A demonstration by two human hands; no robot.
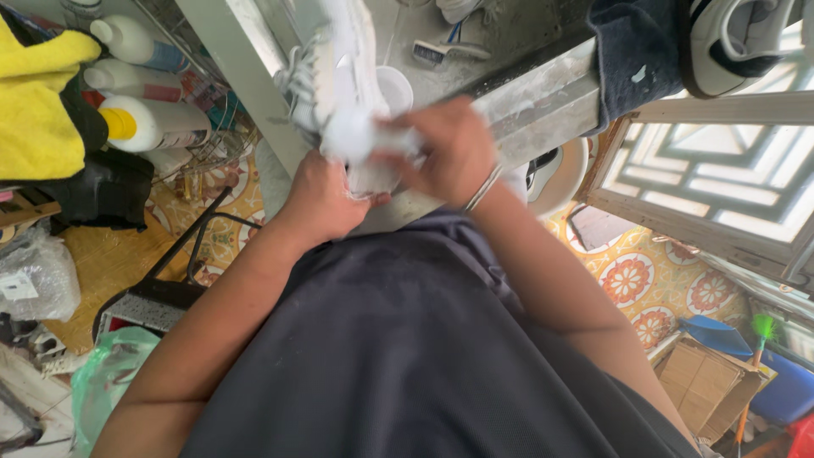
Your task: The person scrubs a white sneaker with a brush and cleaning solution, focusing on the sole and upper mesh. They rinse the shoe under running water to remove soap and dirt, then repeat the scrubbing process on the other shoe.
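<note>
A white sneaker [332,64] with laces is held over the edge of a metal work table [543,93]. My left hand [322,199] grips the shoe from below at its heel end. My right hand [449,148], with a bangle on the wrist, presses a white cloth [360,140] against the shoe. My dark shirt fills the lower part of the view.
A small brush [445,53] and a white cup [397,85] lie on the table behind the shoe. Another shoe [729,42] and a dark cloth [636,55] sit at the right. White bottles [157,123] and a yellow cloth [34,102] are at the left. A cardboard box [704,386] stands on the tiled floor.
</note>
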